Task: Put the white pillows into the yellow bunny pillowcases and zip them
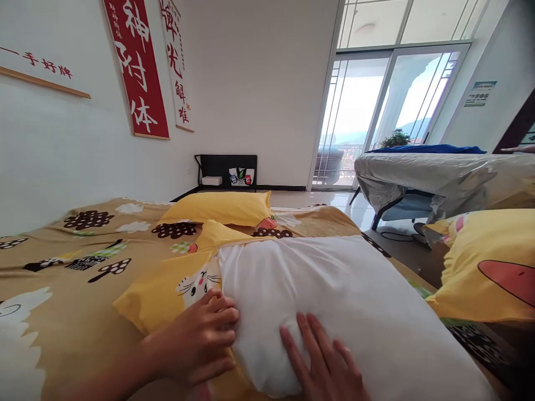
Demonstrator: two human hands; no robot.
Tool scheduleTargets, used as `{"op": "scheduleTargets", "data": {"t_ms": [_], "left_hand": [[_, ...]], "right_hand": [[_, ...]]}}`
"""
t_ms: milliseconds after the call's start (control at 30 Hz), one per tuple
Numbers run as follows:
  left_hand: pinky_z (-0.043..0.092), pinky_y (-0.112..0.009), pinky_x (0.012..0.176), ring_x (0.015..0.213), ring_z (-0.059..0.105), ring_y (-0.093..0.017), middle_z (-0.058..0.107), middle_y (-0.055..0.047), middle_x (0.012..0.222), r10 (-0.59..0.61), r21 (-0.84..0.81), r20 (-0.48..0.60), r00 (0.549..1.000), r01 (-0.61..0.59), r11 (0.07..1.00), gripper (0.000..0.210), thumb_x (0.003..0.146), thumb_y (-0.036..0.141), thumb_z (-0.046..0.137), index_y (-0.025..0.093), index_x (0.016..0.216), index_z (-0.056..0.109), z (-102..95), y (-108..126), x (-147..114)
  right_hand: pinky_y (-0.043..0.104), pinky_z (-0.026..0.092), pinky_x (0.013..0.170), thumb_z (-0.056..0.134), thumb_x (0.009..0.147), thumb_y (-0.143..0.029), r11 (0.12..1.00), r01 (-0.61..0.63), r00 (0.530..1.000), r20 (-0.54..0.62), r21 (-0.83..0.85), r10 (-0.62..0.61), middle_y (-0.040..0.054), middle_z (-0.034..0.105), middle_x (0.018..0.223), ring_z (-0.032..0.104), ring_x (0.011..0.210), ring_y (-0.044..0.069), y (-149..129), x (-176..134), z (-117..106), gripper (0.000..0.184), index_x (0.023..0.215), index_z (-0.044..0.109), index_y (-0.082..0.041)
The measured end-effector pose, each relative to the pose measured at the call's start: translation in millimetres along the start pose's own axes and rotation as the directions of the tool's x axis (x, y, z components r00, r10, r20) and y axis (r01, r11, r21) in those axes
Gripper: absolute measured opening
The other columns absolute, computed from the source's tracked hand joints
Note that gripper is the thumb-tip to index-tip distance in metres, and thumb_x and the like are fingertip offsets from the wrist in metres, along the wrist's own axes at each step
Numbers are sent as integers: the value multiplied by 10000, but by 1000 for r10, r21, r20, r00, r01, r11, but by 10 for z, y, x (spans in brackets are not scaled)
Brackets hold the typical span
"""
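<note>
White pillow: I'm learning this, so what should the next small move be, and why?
Perhaps ease the pillow deeper into the yellow cover with the right hand: it rests on the pillow, much of which lies outside, and the left hand is at the cover's edge.

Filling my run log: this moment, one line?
left hand: curled at yellow case edge; right hand: on white pillow; pillow: mostly uncovered

A creased white pillow point(334, 278) lies near the right edge of the bed point(83, 301), its left end at the mouth of a yellow pillowcase point(156, 287) printed with a whiskered face.
</note>
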State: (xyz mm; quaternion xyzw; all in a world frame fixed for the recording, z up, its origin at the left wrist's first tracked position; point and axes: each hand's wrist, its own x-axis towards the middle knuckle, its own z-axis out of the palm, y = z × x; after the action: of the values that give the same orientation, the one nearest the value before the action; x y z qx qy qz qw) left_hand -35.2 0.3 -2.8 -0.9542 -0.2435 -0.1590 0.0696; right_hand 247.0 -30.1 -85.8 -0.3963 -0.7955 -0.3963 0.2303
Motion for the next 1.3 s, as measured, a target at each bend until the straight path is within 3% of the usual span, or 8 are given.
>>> {"op": "scheduleTargets", "data": {"t_ms": [233,433,567,700,833,1000,1167,1300], "left_hand": [[399,-343,693,562,521,-159,580,8,595,40,157,247,968,-81,984,129,739,223,631,187,719,509,53,228,108],[416,-318,702,663,528,-157,595,-32,699,67,65,-267,961,-51,997,59,854,188,467,170,809,501,240,443,606],[430,-341,780,769,564,-176,616,-58,774,20,110,-501,865,41,993,141,892,174,415,177,921,553,487,487,537],[466,-279,646,656,592,-155,603,-30,658,-186,36,-612,768,262,964,158,900,212,461,208,784,568,864,488,-218],[495,-280,520,576,617,-184,649,-48,659,-747,-194,-299,594,729,657,314,922,430,425,231,760,606,1104,465,-929],[532,-322,580,630,636,-218,677,-59,716,-942,-443,-156,296,832,335,533,857,676,379,212,811,638,1230,461,-880],[413,-224,462,470,469,-127,472,-7,503,-944,-638,-228,237,696,329,593,882,665,355,180,595,541,1338,520,-580],[407,-196,554,544,497,-103,507,1,576,-888,-687,-376,265,564,459,441,961,472,380,166,685,536,1400,649,-468]], "right_hand": [[351,393,722,428,874,-60,980,165,984,50,108,-172,59,658,822,598,723,195,275,610,90,494,1346,510,-180],[279,371,622,481,886,-142,941,-98,878,474,323,-71,25,674,920,634,816,179,244,1495,-76,466,1300,552,-345],[262,371,651,514,825,-157,882,-184,824,557,434,-102,-12,683,919,637,845,158,372,1506,119,518,1282,574,-392],[307,404,777,558,804,-196,891,-121,906,416,438,-81,37,652,1026,584,933,206,441,998,297,632,1413,444,-322],[448,320,966,621,805,-387,906,141,968,137,398,-211,120,591,1200,487,1089,295,303,763,138,715,1451,382,-199],[476,276,963,550,893,-369,862,367,909,60,349,-411,61,575,1245,436,1157,287,163,933,60,357,1246,544,-321],[378,400,707,505,901,-226,814,451,817,199,365,-542,67,618,1000,525,880,238,81,1073,188,155,984,616,-297],[280,258,436,541,847,-153,757,501,716,290,420,-635,63,558,728,513,643,201,-129,1159,249,179,677,583,-189]]}}
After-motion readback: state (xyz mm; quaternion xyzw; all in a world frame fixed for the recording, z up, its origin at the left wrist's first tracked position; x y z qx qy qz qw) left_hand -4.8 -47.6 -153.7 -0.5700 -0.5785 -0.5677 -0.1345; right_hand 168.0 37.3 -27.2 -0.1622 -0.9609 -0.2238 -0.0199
